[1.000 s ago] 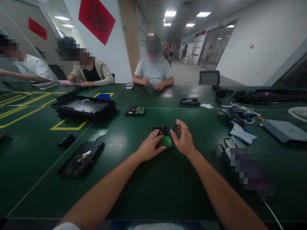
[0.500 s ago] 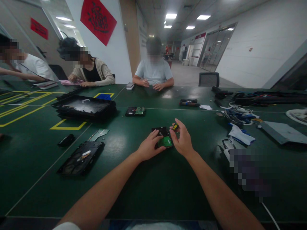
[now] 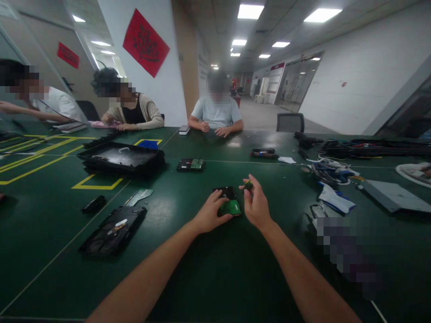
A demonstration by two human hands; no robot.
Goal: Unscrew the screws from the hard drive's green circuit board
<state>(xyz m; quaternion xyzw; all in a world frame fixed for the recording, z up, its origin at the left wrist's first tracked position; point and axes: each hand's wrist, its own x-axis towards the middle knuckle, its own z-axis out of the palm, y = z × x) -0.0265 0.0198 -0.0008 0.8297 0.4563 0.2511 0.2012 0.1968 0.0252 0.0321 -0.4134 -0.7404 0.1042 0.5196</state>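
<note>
Left hand (image 3: pixel 209 214): rests palm down on the small black hard drive with a green circuit board (image 3: pixel 227 201), fingers spread over its near left corner, pinning it flat to the desk; the grip is a loose press from above, not closed round the drive.
Right hand (image 3: pixel 256 205): raised just right of the drive, thumb and fingertips pinched shut on a small yellow-and-black tool handle (image 3: pixel 248 184); its tip is too small to make out.
Hard drive: lies flat on the dark green desk (image 3: pixel 215 269), at the middle, straight ahead of the person, green board facing up on its near half.
Tool handle: held just above the far right corner of the drive; whether it touches the drive I cannot tell.
Left of the hands: an opened black drive casing (image 3: pixel 113 229) lies well apart, with a thin grey metal plate (image 3: pixel 140 196) beyond it and a small black oblong part (image 3: pixel 94 203) to its left.
Further back: a second black drive with a green board (image 3: pixel 190 164), and a stack of shallow black trays (image 3: pixel 121 158).
Right side: a tangle of blue and white cables (image 3: pixel 332 171) and a flat grey slab (image 3: pixel 392 196).
Far edge: three people sit at the desk, their hands on it.
</note>
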